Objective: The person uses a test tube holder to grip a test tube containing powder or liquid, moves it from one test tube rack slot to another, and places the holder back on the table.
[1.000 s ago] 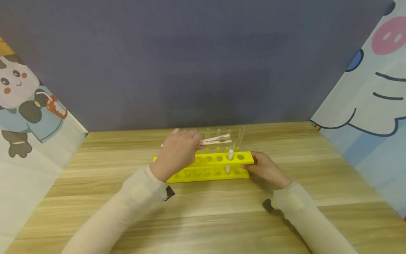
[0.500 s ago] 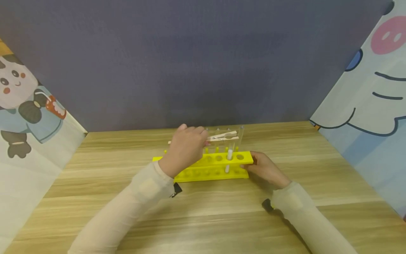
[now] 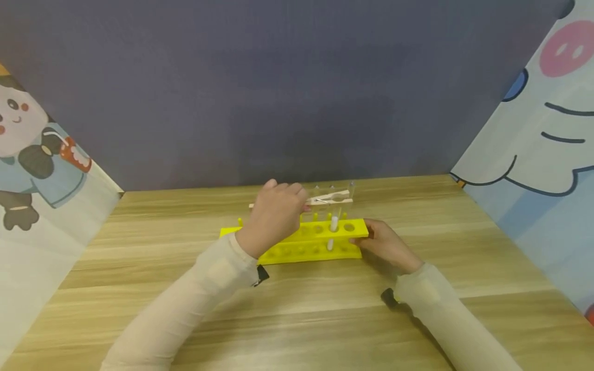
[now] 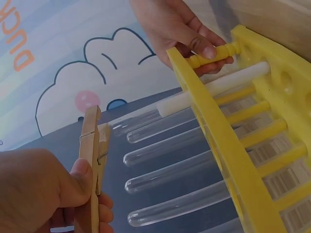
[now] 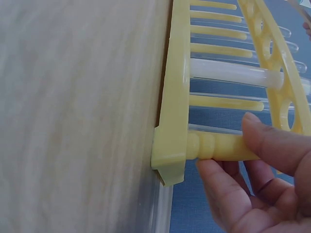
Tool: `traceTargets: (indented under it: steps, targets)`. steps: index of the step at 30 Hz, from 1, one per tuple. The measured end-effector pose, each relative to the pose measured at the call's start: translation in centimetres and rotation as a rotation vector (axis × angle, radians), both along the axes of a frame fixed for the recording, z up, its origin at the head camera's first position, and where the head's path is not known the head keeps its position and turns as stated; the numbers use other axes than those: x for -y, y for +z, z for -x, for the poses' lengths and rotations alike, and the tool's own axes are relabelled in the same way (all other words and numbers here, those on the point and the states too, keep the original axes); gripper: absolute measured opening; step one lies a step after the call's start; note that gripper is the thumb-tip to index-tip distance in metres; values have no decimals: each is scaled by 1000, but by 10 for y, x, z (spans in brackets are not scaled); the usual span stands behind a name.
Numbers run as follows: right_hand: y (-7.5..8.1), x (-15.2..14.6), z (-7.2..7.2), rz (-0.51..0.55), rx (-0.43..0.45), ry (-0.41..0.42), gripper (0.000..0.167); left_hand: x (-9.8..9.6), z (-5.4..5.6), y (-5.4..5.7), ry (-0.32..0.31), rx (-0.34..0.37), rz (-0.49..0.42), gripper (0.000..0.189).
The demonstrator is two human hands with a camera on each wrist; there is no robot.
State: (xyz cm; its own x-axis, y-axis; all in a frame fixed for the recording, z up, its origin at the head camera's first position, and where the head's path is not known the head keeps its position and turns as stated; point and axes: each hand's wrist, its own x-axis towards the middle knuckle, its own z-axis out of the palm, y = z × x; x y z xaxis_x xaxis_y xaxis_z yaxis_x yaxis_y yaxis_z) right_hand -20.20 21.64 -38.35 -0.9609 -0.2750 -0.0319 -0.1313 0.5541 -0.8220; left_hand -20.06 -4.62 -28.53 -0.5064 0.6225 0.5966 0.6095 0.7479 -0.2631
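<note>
My left hand (image 3: 276,219) grips a wooden test tube clamp (image 4: 90,170), thumb along its side. The clamp points right above the rack, its tips at the upper end of a test tube with white contents (image 4: 221,87). That tube stands in a front hole of the yellow test tube rack (image 3: 287,262), second from the right. My right hand (image 3: 387,246) holds the rack's right end, thumb and fingers around the ridged yellow end post (image 5: 218,147). Several clear test tubes (image 4: 165,167) stand bottom-up on the rack's pegs behind. The left hand hides the rack's left part in the head view.
The rack stands on a wood-grain table (image 3: 325,319). A dark grey panel (image 3: 287,93) rises behind the table. Cartoon-printed sheets (image 3: 533,144) border it on both sides.
My left hand has moved right with the clamp, bringing its tips over to the tube with white contents. The right hand keeps its hold on the rack's end.
</note>
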Motion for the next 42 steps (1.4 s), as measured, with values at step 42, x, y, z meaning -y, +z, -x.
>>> traceTargets:
  steps: [42]
  targets:
    - [1, 0, -1, 47, 2, 23, 33, -6, 6, -16, -1, 146, 9, 16]
